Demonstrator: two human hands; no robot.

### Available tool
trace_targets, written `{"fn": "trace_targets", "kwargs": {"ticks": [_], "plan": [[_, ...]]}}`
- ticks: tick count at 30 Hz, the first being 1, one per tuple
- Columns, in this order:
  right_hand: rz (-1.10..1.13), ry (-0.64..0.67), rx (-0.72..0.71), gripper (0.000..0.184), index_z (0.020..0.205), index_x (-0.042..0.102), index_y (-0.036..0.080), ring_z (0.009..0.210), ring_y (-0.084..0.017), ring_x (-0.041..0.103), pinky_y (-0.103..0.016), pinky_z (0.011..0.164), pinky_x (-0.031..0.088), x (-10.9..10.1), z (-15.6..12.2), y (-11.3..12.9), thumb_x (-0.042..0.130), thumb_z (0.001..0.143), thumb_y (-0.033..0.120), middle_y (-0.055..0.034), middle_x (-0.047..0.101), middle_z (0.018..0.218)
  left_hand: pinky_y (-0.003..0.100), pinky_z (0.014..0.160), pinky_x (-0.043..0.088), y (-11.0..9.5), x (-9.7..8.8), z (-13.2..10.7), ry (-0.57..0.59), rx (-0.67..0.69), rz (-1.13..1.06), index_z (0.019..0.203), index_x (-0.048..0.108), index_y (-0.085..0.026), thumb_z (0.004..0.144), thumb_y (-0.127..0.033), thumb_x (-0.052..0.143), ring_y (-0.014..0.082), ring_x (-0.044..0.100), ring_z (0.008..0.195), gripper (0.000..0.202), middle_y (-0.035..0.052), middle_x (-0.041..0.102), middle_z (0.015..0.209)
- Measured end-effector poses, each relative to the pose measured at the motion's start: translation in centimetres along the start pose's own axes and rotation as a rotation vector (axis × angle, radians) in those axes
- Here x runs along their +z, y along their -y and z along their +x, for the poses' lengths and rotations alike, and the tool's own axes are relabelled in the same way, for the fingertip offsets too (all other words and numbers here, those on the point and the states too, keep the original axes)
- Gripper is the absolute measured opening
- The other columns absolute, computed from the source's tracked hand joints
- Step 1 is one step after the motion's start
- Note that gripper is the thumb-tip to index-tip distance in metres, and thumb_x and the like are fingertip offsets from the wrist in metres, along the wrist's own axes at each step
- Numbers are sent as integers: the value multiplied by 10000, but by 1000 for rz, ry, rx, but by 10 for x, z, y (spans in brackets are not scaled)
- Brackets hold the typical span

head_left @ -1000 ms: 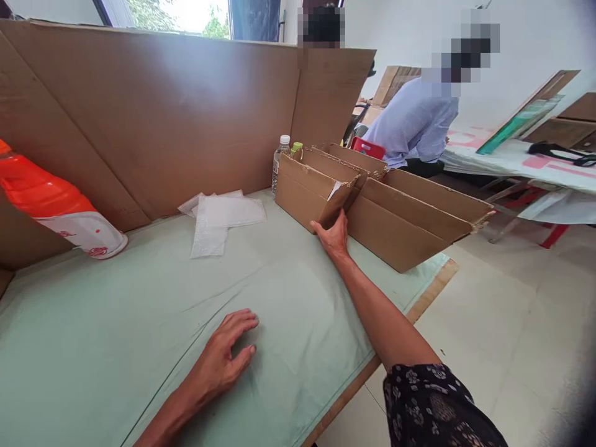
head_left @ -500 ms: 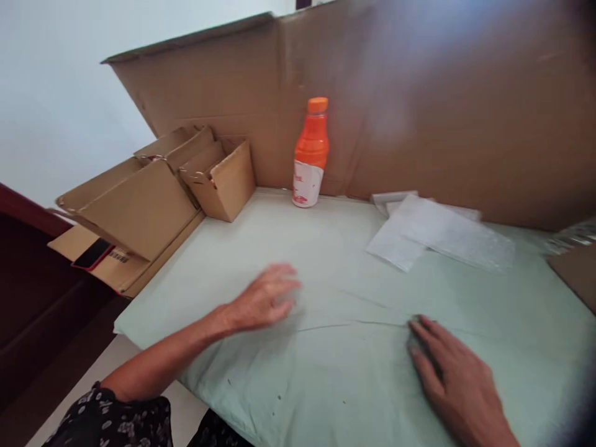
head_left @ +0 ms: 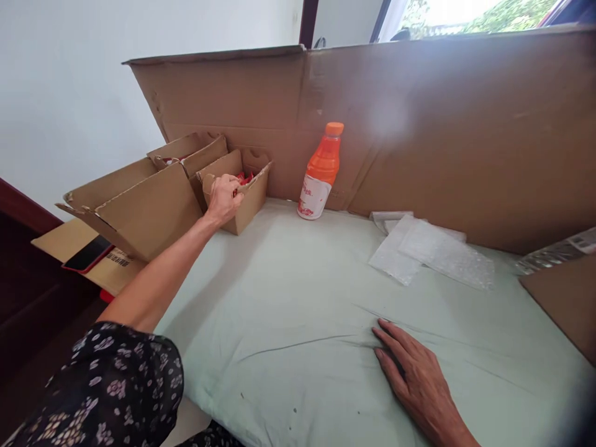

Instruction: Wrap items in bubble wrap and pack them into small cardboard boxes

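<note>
My left hand [head_left: 225,197] reaches over the near wall of a small cardboard box [head_left: 254,202] at the back left. Its fingers are curled down at the opening, and whatever they grip is hidden. Red packets [head_left: 244,179] show inside that box, just beyond the fingers. On the pale green cloth [head_left: 298,298], my right hand [head_left: 414,372] lies open and palm down, holding nothing.
An orange bottle [head_left: 320,174] with a white label stands against the cardboard panel [head_left: 447,136]. Clear plastic bags [head_left: 428,248] lie at the back right. Larger open boxes [head_left: 149,208] and a dark phone [head_left: 90,253] are on the left.
My left hand has moved from above the cloth, away and to the left, into the small box's opening. My right hand stays flat on the cloth. The view has tilted up slightly.
</note>
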State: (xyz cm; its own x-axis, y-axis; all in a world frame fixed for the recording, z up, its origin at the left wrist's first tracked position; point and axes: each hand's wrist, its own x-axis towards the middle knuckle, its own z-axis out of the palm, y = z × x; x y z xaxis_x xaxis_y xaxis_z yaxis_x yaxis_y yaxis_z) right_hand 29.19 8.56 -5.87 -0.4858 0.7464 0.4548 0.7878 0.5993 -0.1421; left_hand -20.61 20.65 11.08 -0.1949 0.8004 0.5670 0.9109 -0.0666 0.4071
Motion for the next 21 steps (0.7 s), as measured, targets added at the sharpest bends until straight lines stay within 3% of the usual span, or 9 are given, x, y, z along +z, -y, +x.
{"fn": "trace_targets", "kwargs": {"ticks": [4,6,8,11,13,15,18,21], "plan": [[26,23,28,404,1251,688,251,1214,-314,643,-515,938,542,-1,1,1,441,987,431,-95,673,1345,528,1107,414,-36,-40,-82,16,201,-82,825,661,-180,860,-213,571,287,517,1286,101,106,563,1384],[44,13,36,391,1247,682,251,1203,-316,648,-517,937,540,-4,2,4,456,984,433,-100,677,1334,529,1141,398,-53,-61,-135,21,237,-100,902,696,-218,900,-224,578,293,476,1366,117,76,496,1476],[69,-8,31,377,1264,652,248,1188,-314,653,-506,930,540,-7,2,10,491,977,432,-106,676,1327,533,1172,375,-64,-74,-186,-52,230,-109,988,691,-257,882,-193,632,312,425,1432,137,49,399,1561],[138,-10,-14,455,1385,541,250,1197,-309,644,-482,939,537,-10,4,29,544,962,420,-125,644,1360,553,1196,365,-67,-72,-243,-232,129,-190,1311,545,-335,796,-210,743,336,367,1482,566,53,299,1611],[188,-6,-55,578,1483,427,247,1195,-314,637,-473,932,542,-9,5,45,565,952,429,-146,627,1369,549,1195,373,-62,-60,-263,-242,-8,-279,1437,419,-339,774,-257,767,335,383,1474,753,85,311,1599],[221,-14,-70,684,1534,337,230,1151,-323,644,-467,891,558,-6,8,60,583,940,462,-164,632,1337,515,1160,425,-56,-43,-269,-102,-174,-380,1460,392,-294,798,-304,749,316,468,1411,752,125,388,1550],[266,-13,-39,728,1525,332,205,1052,-318,662,-448,831,575,-1,15,74,608,919,498,-167,654,1262,433,991,558,-50,-19,-268,180,-351,-546,1324,519,-202,833,-373,701,274,648,1171,550,138,606,1313],[353,9,48,579,1407,472,205,976,-296,677,-423,804,585,1,15,80,616,910,465,-142,682,1167,383,810,601,-48,-5,-280,269,-432,-553,1076,637,-180,852,-417,668,255,707,931,327,94,710,1006]]}}
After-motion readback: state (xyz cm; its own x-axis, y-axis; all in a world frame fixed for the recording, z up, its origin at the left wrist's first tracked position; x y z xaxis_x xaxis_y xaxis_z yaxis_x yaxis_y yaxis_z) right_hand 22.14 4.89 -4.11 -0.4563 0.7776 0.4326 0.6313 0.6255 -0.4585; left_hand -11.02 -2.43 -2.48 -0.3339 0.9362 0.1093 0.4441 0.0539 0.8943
